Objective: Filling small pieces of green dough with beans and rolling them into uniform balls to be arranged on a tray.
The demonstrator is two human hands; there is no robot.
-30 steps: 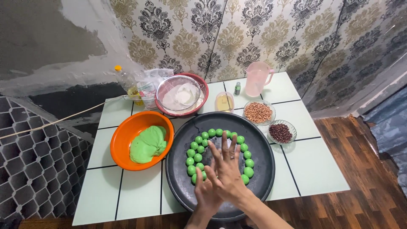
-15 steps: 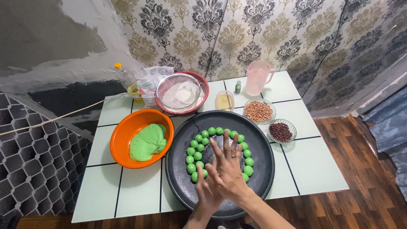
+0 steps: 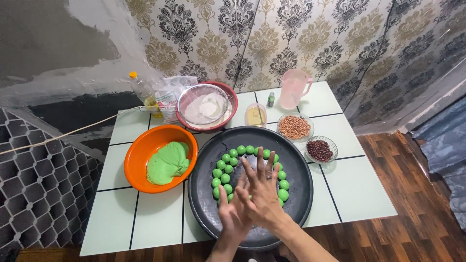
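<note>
Hiding between pressed palms [image 3: 252, 196]: dough.

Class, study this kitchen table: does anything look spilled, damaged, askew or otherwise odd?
Nothing looks spilled on the table. The green dough balls sit in a neat ring on the dark tray. The only damage is behind it: the wall at the left shows bare grey, patchy plaster where the wallpaper ends.

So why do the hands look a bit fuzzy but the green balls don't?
In the head view, the right hand and left hand are slightly smeared, likely from moving; the green balls on the dark tray stay sharp, and the table edges bend from the wide lens.
</note>
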